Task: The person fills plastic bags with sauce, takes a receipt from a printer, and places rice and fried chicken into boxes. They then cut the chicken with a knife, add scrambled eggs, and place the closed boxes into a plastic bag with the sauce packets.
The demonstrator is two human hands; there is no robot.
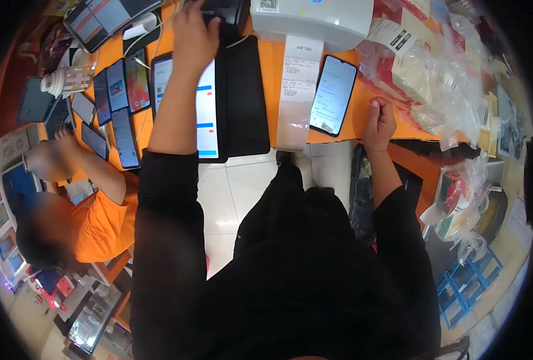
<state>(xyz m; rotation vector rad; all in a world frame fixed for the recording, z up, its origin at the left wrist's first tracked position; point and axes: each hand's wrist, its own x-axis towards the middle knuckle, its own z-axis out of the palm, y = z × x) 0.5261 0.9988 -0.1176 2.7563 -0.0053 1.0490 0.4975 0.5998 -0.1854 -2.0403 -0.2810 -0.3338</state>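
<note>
My left hand (195,39) reaches over the tablet (207,114) to the far side of the table, its thumb spread and its fingertips cut by the top edge of view. It overlaps the edge of a black box-shaped device (225,13). My right hand (379,125) is loosely curled by the table's front edge, thumb uppermost, with nothing showing in it. Just left of it lies a lit smartphone (333,95). A printed paper strip (296,90) hangs from a white printer (314,21) down past the table edge.
Several phones (122,129) lie on the orange table to the left, with cables among them. A person in an orange shirt (104,228) sits there at a laptop (59,117). Clear plastic-wrapped packages (422,72) crowd the right side. A blue crate (470,282) stands below them.
</note>
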